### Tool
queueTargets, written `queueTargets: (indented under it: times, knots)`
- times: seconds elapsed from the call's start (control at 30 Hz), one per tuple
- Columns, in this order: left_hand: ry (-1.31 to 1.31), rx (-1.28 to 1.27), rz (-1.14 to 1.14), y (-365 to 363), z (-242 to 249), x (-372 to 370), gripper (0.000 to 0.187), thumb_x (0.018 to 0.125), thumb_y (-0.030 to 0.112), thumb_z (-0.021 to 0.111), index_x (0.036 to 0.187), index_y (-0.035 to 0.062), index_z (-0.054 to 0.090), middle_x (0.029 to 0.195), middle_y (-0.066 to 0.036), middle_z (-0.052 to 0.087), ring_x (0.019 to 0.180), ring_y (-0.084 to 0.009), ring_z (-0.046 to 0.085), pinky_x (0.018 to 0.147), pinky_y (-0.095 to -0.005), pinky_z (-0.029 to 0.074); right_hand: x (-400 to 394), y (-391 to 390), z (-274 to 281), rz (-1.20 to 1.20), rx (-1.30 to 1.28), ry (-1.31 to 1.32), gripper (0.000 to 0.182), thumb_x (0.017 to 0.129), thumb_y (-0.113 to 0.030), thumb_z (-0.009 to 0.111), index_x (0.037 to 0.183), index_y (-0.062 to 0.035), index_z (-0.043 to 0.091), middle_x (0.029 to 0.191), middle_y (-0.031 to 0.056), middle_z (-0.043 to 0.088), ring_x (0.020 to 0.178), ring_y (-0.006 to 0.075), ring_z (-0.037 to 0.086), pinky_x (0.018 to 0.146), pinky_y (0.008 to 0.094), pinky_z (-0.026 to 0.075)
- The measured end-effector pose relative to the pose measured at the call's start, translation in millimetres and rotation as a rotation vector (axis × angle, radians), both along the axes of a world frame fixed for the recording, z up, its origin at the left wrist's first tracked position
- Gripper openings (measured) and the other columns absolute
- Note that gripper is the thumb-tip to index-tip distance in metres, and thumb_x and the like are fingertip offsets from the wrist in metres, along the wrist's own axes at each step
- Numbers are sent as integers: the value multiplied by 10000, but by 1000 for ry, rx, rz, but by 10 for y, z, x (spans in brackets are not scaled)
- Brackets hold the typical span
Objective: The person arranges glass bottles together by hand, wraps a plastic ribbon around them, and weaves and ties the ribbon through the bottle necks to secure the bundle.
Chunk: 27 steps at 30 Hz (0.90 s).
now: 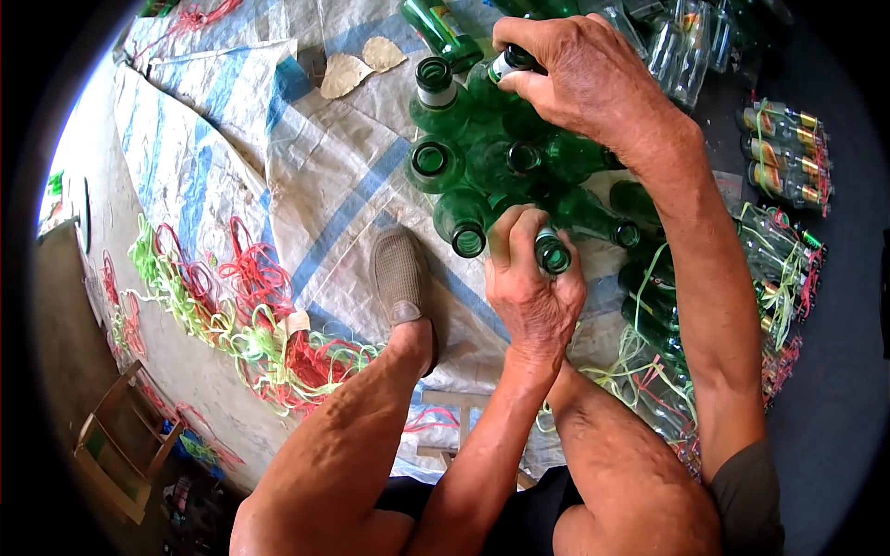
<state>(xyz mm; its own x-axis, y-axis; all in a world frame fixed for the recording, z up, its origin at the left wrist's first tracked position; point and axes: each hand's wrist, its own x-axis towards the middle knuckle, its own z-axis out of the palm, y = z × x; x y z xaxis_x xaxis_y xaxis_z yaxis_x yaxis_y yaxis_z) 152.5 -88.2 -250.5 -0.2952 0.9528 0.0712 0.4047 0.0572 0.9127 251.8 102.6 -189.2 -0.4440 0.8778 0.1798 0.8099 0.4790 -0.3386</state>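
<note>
Several green glass bottles stand in a tight cluster on a blue-and-white striped sheet (pixel 348 218). My left hand (pixel 533 278) is at the near side of the cluster, its fingers wrapped round the neck of a green bottle (pixel 553 253). At the far side, my right hand (pixel 570 74) grips another green bottle (pixel 491 83) by its dark-topped neck, between thumb and fingers. Open bottle mouths show between and left of my hands. One bottle (pixel 598 218) leans to the right, its mouth beside my right forearm. The lower parts of the held bottles are mostly hidden.
Pink and green plastic strings (pixel 260 324) lie tangled at the left. Clear bottles (pixel 681 51) lie at the top right, and tied bundles of bottles (pixel 786 153) at the right. A wooden stool (pixel 120 445) is at the lower left. My shod foot (pixel 399 273) rests on the sheet.
</note>
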Motion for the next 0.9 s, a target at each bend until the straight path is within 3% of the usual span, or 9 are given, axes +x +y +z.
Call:
queueTargets:
  times: [0.1, 0.33, 0.4, 0.47, 0.53, 0.57, 0.7, 0.9]
  knots:
    - [-5, -24, -18, 4, 51, -10, 326, 861, -5, 719, 1171, 44, 631, 1168, -168, 660, 1040, -349, 666, 901, -406, 545, 0, -25, 9, -22, -33, -5, 284, 879, -201, 793, 1105, -86, 665, 810, 188, 689, 808, 420, 695, 726, 496, 521]
    - [-2, -14, 4, 13, 7, 4, 330, 835, 61, 739, 1153, 78, 653, 1199, -124, 660, 1018, -375, 671, 870, -449, 529, -13, -89, 108, -20, -10, 10, 346, 851, -198, 815, 1144, -77, 674, 791, 172, 666, 772, 390, 688, 715, 471, 528]
    - [-8, -12, 7, 11, 9, -1, 328, 835, 62, 738, 1152, 77, 653, 1195, -125, 661, 1017, -376, 670, 870, -449, 528, 15, -213, 382, 20, 35, 9, 291, 876, -137, 740, 1112, -24, 616, 937, 205, 628, 911, 409, 657, 829, 469, 522]
    - [-14, -23, 6, 8, 10, -4, 326, 837, 64, 737, 1152, 74, 654, 1193, -128, 662, 1019, -379, 670, 870, -451, 528, 27, -323, 522, 21, 21, 42, 298, 870, -143, 742, 1112, -19, 619, 955, 199, 626, 909, 395, 654, 825, 461, 523]
    - [-6, -18, 7, 19, 3, -6, 327, 838, 67, 738, 1154, 73, 653, 1192, -130, 662, 1017, -381, 669, 869, -453, 527, 29, -397, 540, -24, -48, 110, 369, 836, -214, 820, 1144, -63, 684, 846, 153, 660, 764, 348, 679, 701, 450, 529]
    - [4, -11, 8, 20, -2, -4, 329, 839, 69, 739, 1156, 73, 653, 1192, -131, 662, 1015, -382, 668, 867, -454, 526, -1, -483, 547, -11, -206, 100, 370, 820, -230, 820, 1110, -40, 689, 903, 137, 651, 767, 311, 667, 701, 434, 528]
    - [21, -3, 4, 13, 10, -1, 357, 850, 86, 747, 1189, 77, 637, 1188, -131, 659, 999, -386, 664, 851, -457, 519, -104, -671, 317, 66, -217, -114, 341, 823, -237, 789, 1075, -45, 660, 938, 145, 685, 923, 377, 688, 783, 472, 542]
    - [31, -8, -16, 0, -1, -21, 327, 871, 65, 737, 1178, 61, 626, 1165, -145, 662, 1006, -384, 667, 858, -447, 526, -85, -657, 91, 50, -148, -25, 289, 829, -179, 781, 1047, -40, 652, 908, 159, 679, 898, 393, 692, 751, 483, 546]
